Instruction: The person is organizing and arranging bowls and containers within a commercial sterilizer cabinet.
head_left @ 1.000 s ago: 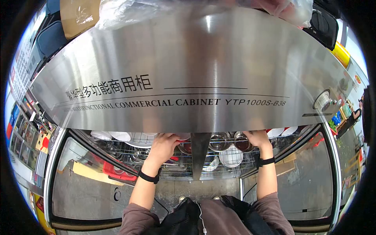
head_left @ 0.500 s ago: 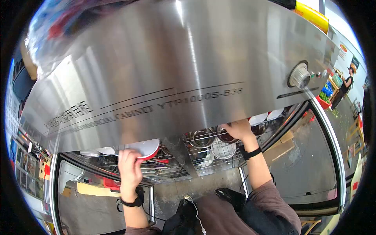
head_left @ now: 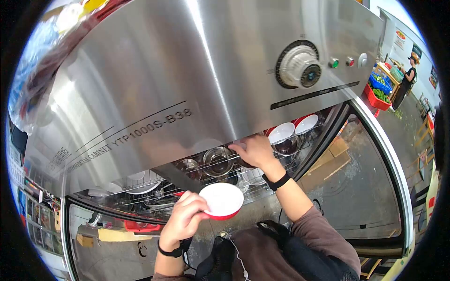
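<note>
While the person leans under the steel cabinet panel [head_left: 164, 84], the left hand [head_left: 183, 221] holds a red-and-white bowl [head_left: 221, 200] out in front of the wire rack [head_left: 296, 158], just off its front edge. Fingers are clamped on the near rim, thumb on top and the rest underneath, out of sight. The white inside faces up and toward the head camera. The rim grip probably keeps skin off the inside.

The right hand [head_left: 253, 149] is deep in at the upper rack, right of its middle. It lies over a dark bowl beside the steel bowls [head_left: 216, 161]. Its fingers are curled, but the tips are hidden under the panel's lower edge, so I cannot tell whether they grip anything. There is a black wristband [head_left: 276, 180] on that arm.

Along the right end of the rack, white red-rimmed bowls [head_left: 281, 132] stand tipped on edge. The steel ones sit mouth-out on the wires, likely so they drain and air. The timer dial [head_left: 300, 69] sits on the panel above the right hand. The open glass door [head_left: 365, 187] swings out to the right. Another person [head_left: 408, 79] stands well apart, by crates of greens [head_left: 379, 91].
</note>
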A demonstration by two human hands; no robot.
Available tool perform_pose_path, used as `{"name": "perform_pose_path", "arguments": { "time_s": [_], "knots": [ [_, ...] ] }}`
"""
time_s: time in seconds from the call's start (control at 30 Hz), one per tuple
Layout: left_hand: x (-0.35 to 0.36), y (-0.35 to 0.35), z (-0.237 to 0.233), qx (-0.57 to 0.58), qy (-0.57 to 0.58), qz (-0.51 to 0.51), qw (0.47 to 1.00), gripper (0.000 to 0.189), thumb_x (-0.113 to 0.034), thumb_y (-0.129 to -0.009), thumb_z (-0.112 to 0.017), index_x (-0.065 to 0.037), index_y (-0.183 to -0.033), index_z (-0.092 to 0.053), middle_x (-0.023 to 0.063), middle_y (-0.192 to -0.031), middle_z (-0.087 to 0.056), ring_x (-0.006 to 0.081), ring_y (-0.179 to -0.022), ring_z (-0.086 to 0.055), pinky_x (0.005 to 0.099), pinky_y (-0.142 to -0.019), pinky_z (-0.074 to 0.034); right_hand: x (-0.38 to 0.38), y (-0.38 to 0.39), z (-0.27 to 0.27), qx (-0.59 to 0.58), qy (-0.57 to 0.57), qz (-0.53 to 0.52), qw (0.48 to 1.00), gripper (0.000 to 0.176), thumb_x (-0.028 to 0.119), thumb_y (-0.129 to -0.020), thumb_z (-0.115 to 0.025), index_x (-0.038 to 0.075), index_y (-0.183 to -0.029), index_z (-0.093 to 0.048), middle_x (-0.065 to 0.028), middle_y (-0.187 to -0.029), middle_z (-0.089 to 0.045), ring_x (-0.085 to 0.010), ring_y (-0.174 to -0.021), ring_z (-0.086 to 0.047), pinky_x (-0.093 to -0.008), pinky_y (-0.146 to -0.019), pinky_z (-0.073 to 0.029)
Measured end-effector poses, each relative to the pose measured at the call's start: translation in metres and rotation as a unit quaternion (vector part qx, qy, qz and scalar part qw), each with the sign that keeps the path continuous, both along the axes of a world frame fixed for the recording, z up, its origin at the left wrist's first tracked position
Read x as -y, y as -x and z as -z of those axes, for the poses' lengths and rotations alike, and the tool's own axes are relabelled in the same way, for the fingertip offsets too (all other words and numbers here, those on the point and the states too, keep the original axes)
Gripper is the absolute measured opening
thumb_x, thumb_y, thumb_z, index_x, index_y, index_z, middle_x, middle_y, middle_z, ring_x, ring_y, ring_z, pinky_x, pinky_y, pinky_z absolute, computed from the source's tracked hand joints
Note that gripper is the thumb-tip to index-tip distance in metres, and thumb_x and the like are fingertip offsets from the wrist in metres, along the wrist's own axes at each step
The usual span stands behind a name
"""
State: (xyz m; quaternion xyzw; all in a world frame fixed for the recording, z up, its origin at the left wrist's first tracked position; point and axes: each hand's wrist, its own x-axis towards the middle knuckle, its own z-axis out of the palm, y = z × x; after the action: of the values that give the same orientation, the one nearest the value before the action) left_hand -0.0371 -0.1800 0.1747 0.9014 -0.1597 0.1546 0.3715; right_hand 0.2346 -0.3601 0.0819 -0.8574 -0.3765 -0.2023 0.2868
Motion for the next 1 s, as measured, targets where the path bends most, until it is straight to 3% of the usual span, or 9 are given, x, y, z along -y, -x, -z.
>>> {"name": "perform_pose_path", "arguments": {
  "time_s": [0.1, 0.23, 0.57, 1.0],
  "knots": [
    [0.019, -0.033, 0.009, 0.053, -0.005, -0.025, 0.998, 0.022, 0.003, -0.073, -0.074, -0.005, -0.092, -0.066, 0.0095, -0.093, -0.068, 0.0304, -0.089, -0.061, 0.0395, -0.081, -0.048, 0.019, 0.009, -0.02, 0.097, -0.183, -0.068, 0.976, 0.034, 0.035, -0.091, -0.074, 0.003, -0.079, -0.076, -0.0156, -0.08, -0.074, -0.0344, -0.075, -0.071, -0.0431, -0.066, -0.057],
    [0.037, -0.075, 0.022, 0.123, -0.002, -0.044, 0.991, 0.019, 0.003, -0.073, -0.074, -0.004, -0.09, -0.066, 0.0105, -0.092, -0.067, 0.0318, -0.087, -0.061, 0.0404, -0.079, -0.048, 0.059, 0.018, -0.025, 0.134, -0.281, -0.066, 0.948, 0.005, 0.007, -0.082, -0.075, 0.002, -0.08, -0.073, -0.0107, -0.082, -0.074, -0.029, -0.071, -0.068, -0.0376, -0.064, -0.055],
    [0.058, -0.16, 0.069, 0.136, 0.041, -0.092, 0.985, 0.015, -0.005, -0.083, -0.073, -0.002, -0.096, -0.067, 0.0144, -0.1, -0.068, 0.0353, -0.093, -0.063, 0.0422, -0.085, -0.051, 0.106, 0.037, -0.015, 0.143, -0.253, -0.072, 0.954, 0.005, 0.003, -0.079, -0.077, 0.002, -0.082, -0.073, -0.0111, -0.087, -0.076, -0.0265, -0.07, -0.069, -0.035, -0.063, -0.056],
    [0.063, -0.195, 0.074, 0.115, 0.012, -0.134, 0.984, 0.014, -0.004, -0.084, -0.075, -0.001, -0.098, -0.072, 0.013, -0.103, -0.07, 0.0337, -0.094, -0.066, 0.0417, -0.084, -0.052, 0.109, 0.042, 0.0, 0.132, -0.241, -0.078, 0.958, 0.008, 0.002, -0.075, -0.079, 0.002, -0.082, -0.074, -0.0111, -0.089, -0.076, -0.0263, -0.071, -0.07, -0.0345, -0.063, -0.056]
  ]
}}
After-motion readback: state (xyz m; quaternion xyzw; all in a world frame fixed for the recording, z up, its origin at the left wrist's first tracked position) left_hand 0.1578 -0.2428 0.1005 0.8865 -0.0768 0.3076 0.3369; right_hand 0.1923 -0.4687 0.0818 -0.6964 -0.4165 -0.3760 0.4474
